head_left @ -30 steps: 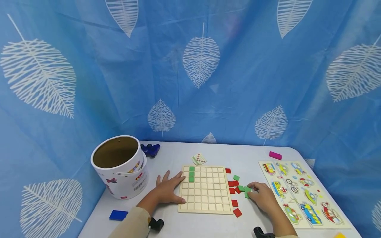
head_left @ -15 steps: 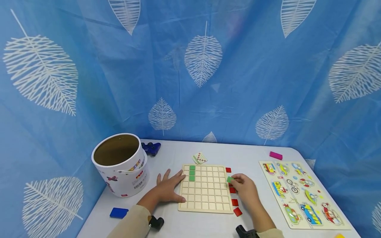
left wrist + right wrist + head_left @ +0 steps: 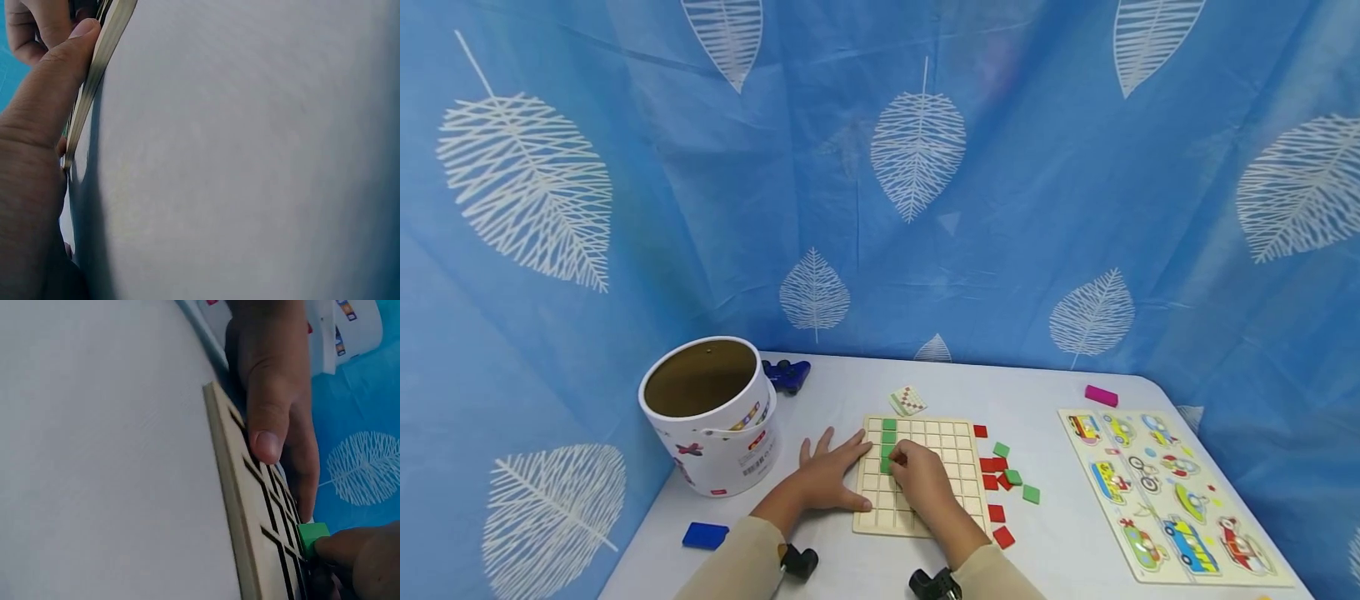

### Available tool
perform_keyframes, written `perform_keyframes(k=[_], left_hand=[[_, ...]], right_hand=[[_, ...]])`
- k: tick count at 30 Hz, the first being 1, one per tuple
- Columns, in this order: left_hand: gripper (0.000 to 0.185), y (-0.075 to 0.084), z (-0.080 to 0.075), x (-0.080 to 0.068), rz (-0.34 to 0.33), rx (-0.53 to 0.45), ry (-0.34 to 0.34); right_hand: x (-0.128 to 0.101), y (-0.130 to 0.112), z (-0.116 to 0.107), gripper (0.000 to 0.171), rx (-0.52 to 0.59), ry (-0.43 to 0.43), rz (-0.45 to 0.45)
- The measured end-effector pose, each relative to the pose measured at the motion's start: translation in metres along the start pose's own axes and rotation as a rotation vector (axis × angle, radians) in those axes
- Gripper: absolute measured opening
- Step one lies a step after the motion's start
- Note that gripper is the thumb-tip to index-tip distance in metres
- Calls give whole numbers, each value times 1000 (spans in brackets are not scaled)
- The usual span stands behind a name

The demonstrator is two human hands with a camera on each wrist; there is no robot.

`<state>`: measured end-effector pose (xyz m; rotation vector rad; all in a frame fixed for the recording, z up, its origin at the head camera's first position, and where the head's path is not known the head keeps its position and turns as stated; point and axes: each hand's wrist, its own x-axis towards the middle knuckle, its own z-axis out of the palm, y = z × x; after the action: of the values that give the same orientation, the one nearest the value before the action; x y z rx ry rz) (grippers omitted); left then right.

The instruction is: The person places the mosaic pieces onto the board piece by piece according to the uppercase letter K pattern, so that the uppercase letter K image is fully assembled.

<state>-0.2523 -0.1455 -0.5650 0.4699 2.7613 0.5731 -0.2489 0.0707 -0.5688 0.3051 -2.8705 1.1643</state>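
Blue leaf-print cloth (image 3: 850, 200) hangs behind the white table (image 3: 850, 575). On it, my spread left hand (image 3: 829, 479) steadies the gridded board (image 3: 880, 520); my right hand (image 3: 925, 483), beyond the board's right edge half a second ago, now pinches a green tile (image 3: 311, 536) at its second column. Best square it to the cell before releasing.

Bucket (image 3: 722, 457) blocks L, gap btwn tiles (image 3: 1032, 495) & puzzle (image 3: 1171, 487)

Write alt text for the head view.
A person's right hand holds a green tile at a wooden grid board; the left hand rests on the board's left edge. Red tiles and more green tiles lie to its right.
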Motion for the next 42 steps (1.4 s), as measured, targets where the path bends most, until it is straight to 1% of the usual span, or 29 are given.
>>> perform_keyframes(k=[4,9,11,12,14,15,17,18,20,22,24,26,28,32,38,42], left_hand=[[113,1,0,0,-5,15,1],[112,1,-1,1,-4,33,3],[112,1,-1,2,-1,34,10],[112,1,-1,2,0,33,13],[112,0,0,3,1,34,13],[113,0,1,3,1,29,12],[113,-1,3,4,2,21,10],[114,-1,4,4,1,18,7],[115,-1,4,5,-4,12,3],[115,-1,4,5,-12,8,2],[115,-1,3,4,-19,5,0],[115,-2,1,4,-24,9,-5],[115,-2,1,3,-23,9,-5],[115,-3,1,4,-17,6,-1],[115,-3,6,6,-24,3,6],[115,-3,6,6,-30,8,18]], right_hand=[[-3,0,3,9,-128,14,-62],[-11,-2,2,16,-316,33,-196],[-14,-3,-1,17,-326,33,-226],[-15,-3,-3,18,-298,29,-222],[-15,3,-10,18,-212,42,-184],[-14,8,-15,18,-159,59,-144],[-10,24,-30,18,-70,113,-57],[-8,33,-39,18,-42,157,-11],[-3,54,-57,20,-34,230,100],[1,76,-74,27,-64,276,212],[3,94,-86,34,-88,288,308],[4,108,-93,38,-104,266,372],[4,116,-98,39,-98,236,394],[4,124,-104,31,-76,183,374],[6,126,-114,29,-59,106,385],[9,124,-119,28,-64,72,380]])
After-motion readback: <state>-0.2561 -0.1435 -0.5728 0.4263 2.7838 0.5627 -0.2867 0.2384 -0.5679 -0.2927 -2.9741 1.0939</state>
